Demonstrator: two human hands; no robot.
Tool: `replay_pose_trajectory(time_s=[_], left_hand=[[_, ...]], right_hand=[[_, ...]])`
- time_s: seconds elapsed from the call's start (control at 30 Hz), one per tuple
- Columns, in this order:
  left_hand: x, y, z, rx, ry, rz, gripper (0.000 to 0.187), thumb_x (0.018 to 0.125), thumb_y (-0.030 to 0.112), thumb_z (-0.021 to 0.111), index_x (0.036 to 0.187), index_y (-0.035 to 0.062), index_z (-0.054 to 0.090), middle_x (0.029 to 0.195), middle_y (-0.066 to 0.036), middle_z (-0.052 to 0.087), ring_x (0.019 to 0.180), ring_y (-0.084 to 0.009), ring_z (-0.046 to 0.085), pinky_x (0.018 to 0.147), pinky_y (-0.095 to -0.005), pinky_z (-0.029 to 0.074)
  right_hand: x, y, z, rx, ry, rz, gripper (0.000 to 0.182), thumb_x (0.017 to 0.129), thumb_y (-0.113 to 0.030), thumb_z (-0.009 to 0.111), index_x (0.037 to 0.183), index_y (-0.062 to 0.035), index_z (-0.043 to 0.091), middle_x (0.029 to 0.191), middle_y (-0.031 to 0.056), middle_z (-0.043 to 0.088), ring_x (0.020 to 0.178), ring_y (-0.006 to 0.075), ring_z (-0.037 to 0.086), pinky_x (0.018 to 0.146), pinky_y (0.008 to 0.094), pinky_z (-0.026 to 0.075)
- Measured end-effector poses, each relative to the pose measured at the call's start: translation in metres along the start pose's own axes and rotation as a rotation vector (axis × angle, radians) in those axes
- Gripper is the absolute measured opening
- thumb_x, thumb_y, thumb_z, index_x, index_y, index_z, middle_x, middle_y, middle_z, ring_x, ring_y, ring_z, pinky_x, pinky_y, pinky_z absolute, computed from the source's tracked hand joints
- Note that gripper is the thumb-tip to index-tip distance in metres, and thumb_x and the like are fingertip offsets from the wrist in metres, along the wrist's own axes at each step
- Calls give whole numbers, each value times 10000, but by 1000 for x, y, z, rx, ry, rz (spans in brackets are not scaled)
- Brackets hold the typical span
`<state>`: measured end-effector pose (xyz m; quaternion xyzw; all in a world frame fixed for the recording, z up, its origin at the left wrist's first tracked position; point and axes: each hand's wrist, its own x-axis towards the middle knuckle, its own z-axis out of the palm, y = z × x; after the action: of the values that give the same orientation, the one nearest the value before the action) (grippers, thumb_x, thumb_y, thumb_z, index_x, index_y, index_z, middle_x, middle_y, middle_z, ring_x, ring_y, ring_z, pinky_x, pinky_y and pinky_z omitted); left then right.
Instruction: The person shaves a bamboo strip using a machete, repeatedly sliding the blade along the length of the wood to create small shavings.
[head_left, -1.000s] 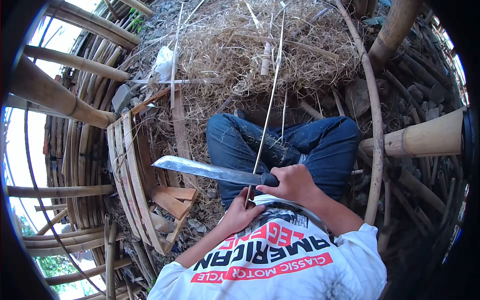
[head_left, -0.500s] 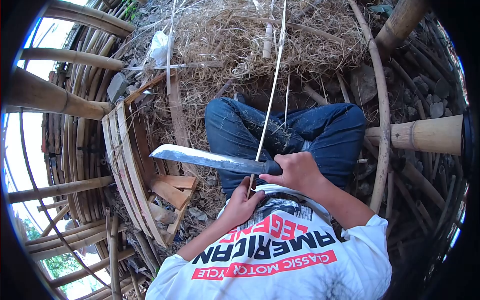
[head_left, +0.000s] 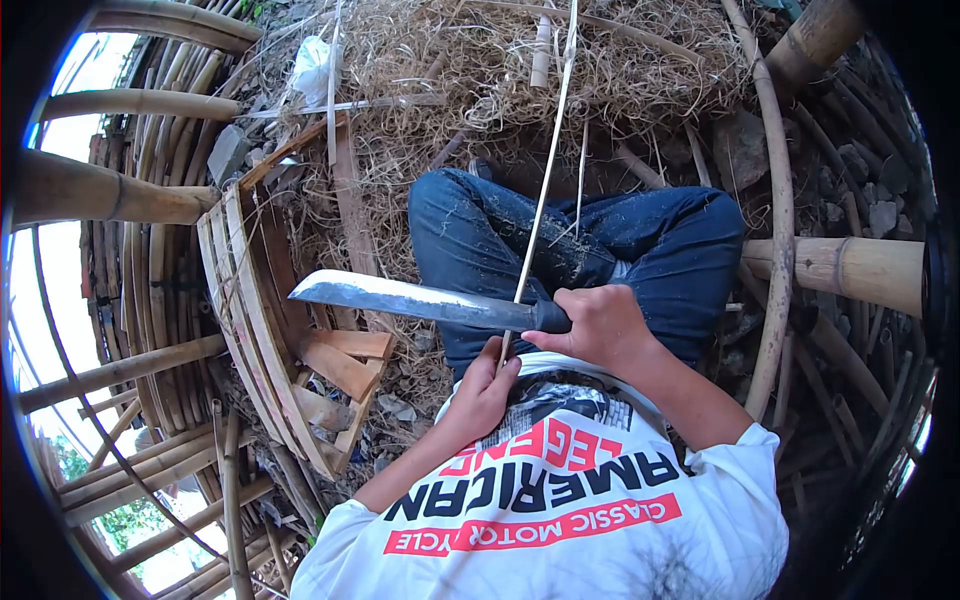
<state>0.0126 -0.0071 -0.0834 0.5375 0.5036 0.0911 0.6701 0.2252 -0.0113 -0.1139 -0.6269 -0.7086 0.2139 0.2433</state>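
My right hand [head_left: 602, 325] is closed round the dark handle of a machete [head_left: 420, 304], whose broad blade points left across my lap. Below the blade, my left hand [head_left: 484, 392] is closed on the near end of a long, thin bamboo strip [head_left: 545, 190]. The strip runs up and away between my knees. Near the handle, the machete's blade crosses the strip and appears to touch it. My crossed legs in blue jeans [head_left: 460, 230] lie under both, with pale shavings on the cloth.
A heap of curly bamboo shavings [head_left: 620, 75] covers the ground ahead. At left stands a slatted wooden crate [head_left: 250, 320], with bamboo poles [head_left: 120, 190] beyond. A thick bamboo pole [head_left: 850, 270] and a thin curved one [head_left: 775, 200] lie at right, near stones [head_left: 740, 150]. A white plastic bag [head_left: 314, 72] lies upper left.
My left hand has closed its thumb against the strip, where it was looser before. The machete has shifted slightly left and up in view. The whole view has tilted a little.
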Motion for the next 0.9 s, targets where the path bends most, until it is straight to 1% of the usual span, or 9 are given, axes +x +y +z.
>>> replay_pose_trajectory(time_s=[0.23, 0.3, 0.37, 0.43, 0.5, 0.6, 0.73, 0.8, 0.9], left_hand=[[-3, 4, -2, 51, 33, 27, 173, 979, 160, 480, 1042, -1, 463, 827, -56, 462, 791, -127, 427, 728, -293, 398], [-6, -1, -6, 45, -21, -59, 144, 975, 154, 495, 1000, 20, 450, 771, -44, 444, 742, -126, 412, 672, -305, 392], [-6, 5, -4, 69, -8, -46, 139, 972, 151, 501, 983, 27, 441, 752, -44, 431, 728, -123, 399, 652, -306, 383], [-5, 7, -4, 93, 4, -26, 137, 970, 149, 507, 966, 34, 432, 732, -44, 418, 713, -121, 386, 632, -307, 373], [-3, 6, -3, 99, -14, -11, 130, 982, 155, 493, 967, 42, 431, 782, 8, 353, 725, -79, 329, 633, -242, 322], [-2, 8, -2, 123, 24, 32, 137, 968, 143, 504, 950, 34, 422, 731, -60, 395, 701, -126, 371, 627, -303, 366], [-4, 7, -7, 135, 17, -3, 133, 968, 144, 499, 950, 36, 423, 733, -54, 392, 699, -127, 374, 629, -302, 367], [-2, 7, -8, 97, -8, -33, 129, 982, 174, 482, 957, 60, 427, 762, 24, 352, 697, -65, 335, 605, -234, 311], [-2, 2, -10, 54, -12, -30, 127, 981, 177, 483, 957, 66, 428, 752, 32, 355, 681, -57, 340, 591, -230, 307]], right_hand=[[7, 3, -7, 24, -31, 30, 597, 738, -639, 669, 614, -65, 565, 544, 106, 579, 522, 288, 632, 485, 375, 490], [16, 23, -14, -85, -68, 156, 626, 755, -693, 607, 657, -75, 622, 571, 119, 618, 551, 283, 655, 521, 386, 516], [24, 46, -20, -77, -20, 250, 625, 758, -686, 607, 673, -67, 629, 597, 148, 635, 595, 314, 666, 552, 409, 531], [26, 60, -21, -150, 3, 209, 637, 762, -690, 600, 667, -61, 627, 585, 144, 627, 591, 312, 664, 547, 410, 531], [30, 61, -22, -170, -13, 205, 643, 762, -693, 597, 667, -58, 628, 581, 142, 625, 588, 312, 662, 543, 411, 530], [30, 66, -19, -184, -7, 181, 654, 760, -701, 592, 673, -54, 633, 575, 138, 622, 580, 312, 658, 539, 412, 530], [35, 65, -16, -169, 18, 155, 664, 758, -713, 584, 686, -55, 642, 570, 133, 619, 573, 309, 656, 538, 405, 533], [38, 66, -14, -162, 24, 146, 668, 758, -716, 582, 687, -55, 643, 569, 131, 619, 571, 307, 656, 539, 403, 534], [41, 66, -14, -170, 16, 135, 672, 758, -721, 577, 692, -56, 646, 570, 128, 619, 570, 300, 659, 542, 400, 536]])
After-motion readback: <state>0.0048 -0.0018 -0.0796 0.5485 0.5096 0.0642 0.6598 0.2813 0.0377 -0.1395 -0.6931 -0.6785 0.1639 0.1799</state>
